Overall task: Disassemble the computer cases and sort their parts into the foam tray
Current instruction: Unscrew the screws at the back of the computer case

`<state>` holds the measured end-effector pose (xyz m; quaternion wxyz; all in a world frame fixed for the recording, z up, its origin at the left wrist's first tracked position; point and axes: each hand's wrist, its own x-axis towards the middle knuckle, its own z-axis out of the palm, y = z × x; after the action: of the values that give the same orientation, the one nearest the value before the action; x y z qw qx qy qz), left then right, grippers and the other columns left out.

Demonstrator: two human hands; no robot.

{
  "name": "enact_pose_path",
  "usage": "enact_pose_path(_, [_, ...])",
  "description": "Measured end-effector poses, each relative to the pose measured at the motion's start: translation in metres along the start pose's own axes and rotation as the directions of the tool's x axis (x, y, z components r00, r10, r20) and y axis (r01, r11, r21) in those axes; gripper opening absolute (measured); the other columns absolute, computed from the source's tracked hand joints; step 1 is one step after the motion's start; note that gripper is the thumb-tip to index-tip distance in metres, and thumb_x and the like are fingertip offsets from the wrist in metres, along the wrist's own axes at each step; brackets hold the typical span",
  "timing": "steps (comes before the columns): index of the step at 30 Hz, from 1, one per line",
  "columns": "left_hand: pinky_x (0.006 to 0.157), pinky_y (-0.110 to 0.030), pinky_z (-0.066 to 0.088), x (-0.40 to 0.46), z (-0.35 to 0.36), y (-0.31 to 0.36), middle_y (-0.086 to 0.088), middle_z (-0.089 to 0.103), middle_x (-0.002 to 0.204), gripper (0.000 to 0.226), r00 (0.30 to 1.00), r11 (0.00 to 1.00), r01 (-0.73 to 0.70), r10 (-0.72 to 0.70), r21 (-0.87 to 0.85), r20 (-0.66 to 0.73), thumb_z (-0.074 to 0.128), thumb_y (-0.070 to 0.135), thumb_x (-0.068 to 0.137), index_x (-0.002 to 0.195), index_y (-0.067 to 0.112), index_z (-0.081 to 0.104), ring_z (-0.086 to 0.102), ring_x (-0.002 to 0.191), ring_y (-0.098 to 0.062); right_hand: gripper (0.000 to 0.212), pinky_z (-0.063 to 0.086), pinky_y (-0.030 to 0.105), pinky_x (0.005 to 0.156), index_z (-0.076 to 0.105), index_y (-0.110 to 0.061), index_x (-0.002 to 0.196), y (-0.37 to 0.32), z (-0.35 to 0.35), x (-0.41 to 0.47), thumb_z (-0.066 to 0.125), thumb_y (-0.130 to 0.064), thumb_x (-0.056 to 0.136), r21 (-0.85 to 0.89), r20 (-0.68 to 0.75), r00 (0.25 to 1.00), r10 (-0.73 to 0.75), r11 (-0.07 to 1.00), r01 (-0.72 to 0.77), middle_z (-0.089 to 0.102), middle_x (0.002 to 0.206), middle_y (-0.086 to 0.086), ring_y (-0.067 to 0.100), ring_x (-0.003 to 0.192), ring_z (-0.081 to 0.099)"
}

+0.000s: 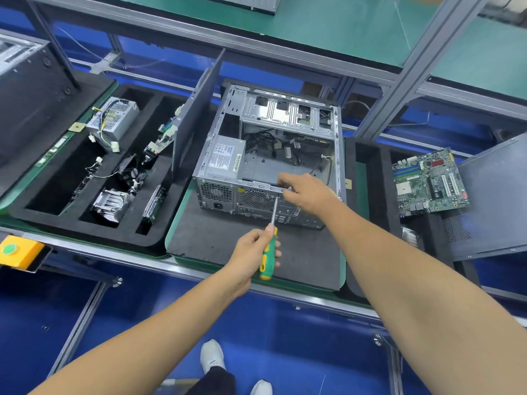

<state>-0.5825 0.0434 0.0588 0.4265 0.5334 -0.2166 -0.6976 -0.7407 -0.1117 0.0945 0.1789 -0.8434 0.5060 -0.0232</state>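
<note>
An open grey computer case point(265, 155) lies on a dark mat point(216, 240) in the middle, its rear panel facing me. Inside at the left sits a silver power supply point(225, 156); loose cables lie further in. My left hand point(253, 252) grips a green and yellow screwdriver point(267, 258), its shaft tip set against the rear panel near the top edge. My right hand point(306, 192) curls over the case's rear top edge beside the tip. A black foam tray point(85, 223) at the left holds removed parts.
In the left tray are a second power supply point(114, 119), a heatsink point(111, 202), a fan and boards. A grey side panel point(196, 115) stands upright between tray and case. At the right a motherboard point(429, 182) lies on another foam tray. A yellow button box point(17, 250) sits front left.
</note>
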Motion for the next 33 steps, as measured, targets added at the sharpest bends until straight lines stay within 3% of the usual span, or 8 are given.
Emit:
enact_pose_path(6, [0.053, -0.029, 0.051, -0.001, 0.005, 0.004, -0.002, 0.068, 0.086, 0.046, 0.995, 0.994, 0.098, -0.097, -0.049, 0.014, 0.044, 0.045, 0.109, 0.115, 0.007, 0.068, 0.058, 0.059, -0.012, 0.025, 0.054, 0.044, 0.071, 0.049, -0.028, 0.101, -0.001, 0.001, 0.0, 0.038, -0.04, 0.083, -0.009, 0.001, 1.0, 0.004, 1.0, -0.004, 0.064, 0.079, 0.007, 0.03, 0.073, 0.059])
enact_pose_path(10, [0.046, -0.026, 0.046, 0.0, 0.011, 0.005, -0.007, 0.056, 0.095, 0.047, 0.992, 0.997, 0.076, -0.075, 0.006, -0.103, 0.069, 0.048, 0.096, 0.119, 0.013, 0.047, 0.054, 0.061, -0.012, 0.021, 0.054, 0.045, 0.072, 0.048, -0.029, 0.101, -0.001, 0.0, 0.0, 0.04, -0.038, 0.084, -0.018, 0.01, 1.0, 0.008, 1.0, -0.008, 0.064, 0.08, 0.007, 0.031, 0.073, 0.059])
enact_pose_path(14, [0.055, -0.024, 0.054, 0.003, 0.003, -0.001, -0.008, 0.06, 0.095, 0.045, 0.997, 0.998, 0.002, 0.002, 0.056, -0.08, 0.079, 0.035, 0.09, 0.111, 0.005, 0.053, 0.065, 0.064, -0.007, 0.02, 0.054, 0.045, 0.072, 0.048, -0.03, 0.102, -0.001, 0.0, -0.001, 0.04, -0.037, 0.084, -0.003, 0.012, 1.0, 0.009, 1.0, -0.009, 0.062, 0.078, 0.005, 0.03, 0.073, 0.059])
enact_pose_path(17, [0.06, -0.027, 0.059, 0.004, 0.001, -0.002, -0.01, 0.067, 0.091, 0.037, 0.999, 0.999, -0.018, 0.019, 0.035, -0.033, 0.073, 0.037, 0.094, 0.104, 0.004, 0.061, 0.072, 0.07, -0.012, 0.019, 0.054, 0.045, 0.072, 0.047, -0.031, 0.101, -0.001, -0.001, -0.001, 0.04, -0.037, 0.085, 0.001, 0.012, 1.0, 0.011, 1.0, -0.011, 0.062, 0.078, 0.005, 0.031, 0.073, 0.059])
enact_pose_path(21, [0.066, -0.029, 0.061, 0.001, 0.002, -0.005, 0.002, 0.078, 0.089, 0.034, 1.0, 1.0, 0.006, -0.007, 0.031, 0.014, 0.05, 0.038, 0.108, 0.114, 0.01, 0.069, 0.075, 0.079, -0.013, 0.018, 0.054, 0.045, 0.072, 0.048, -0.031, 0.1, -0.002, -0.001, -0.001, 0.04, -0.037, 0.085, -0.001, 0.015, 1.0, 0.011, 1.0, -0.011, 0.061, 0.076, 0.004, 0.03, 0.072, 0.059])
enact_pose_path(24, [0.056, -0.026, 0.055, 0.002, 0.003, 0.002, 0.0, 0.079, 0.087, 0.028, 1.0, 1.0, 0.026, -0.026, -0.01, -0.016, 0.042, 0.036, 0.111, 0.119, 0.015, 0.059, 0.072, 0.067, -0.014, 0.02, 0.054, 0.045, 0.073, 0.047, -0.031, 0.101, -0.002, -0.001, -0.001, 0.039, -0.039, 0.084, -0.007, 0.026, 1.0, 0.012, 1.0, -0.011, 0.062, 0.078, 0.007, 0.032, 0.074, 0.059])
enact_pose_path(28, [0.046, -0.027, 0.047, 0.006, 0.005, 0.004, -0.007, 0.066, 0.098, 0.033, 0.993, 0.999, 0.019, -0.014, 0.048, -0.116, 0.065, 0.04, 0.1, 0.109, 0.018, 0.042, 0.059, 0.057, -0.012, 0.02, 0.054, 0.045, 0.072, 0.047, -0.03, 0.102, -0.001, -0.002, 0.0, 0.039, -0.038, 0.085, -0.014, 0.035, 0.999, 0.012, 1.0, -0.012, 0.062, 0.077, 0.007, 0.032, 0.074, 0.059])
enact_pose_path(33, [0.05, -0.025, 0.052, 0.008, 0.0, 0.001, -0.009, 0.06, 0.1, 0.041, 0.995, 0.999, -0.033, 0.036, 0.036, -0.09, 0.076, 0.032, 0.093, 0.11, 0.008, 0.048, 0.067, 0.062, -0.008, 0.019, 0.054, 0.044, 0.071, 0.047, -0.03, 0.101, -0.002, -0.002, 0.0, 0.039, -0.038, 0.086, -0.011, 0.041, 0.999, 0.009, 1.0, -0.009, 0.062, 0.078, 0.008, 0.033, 0.076, 0.061])
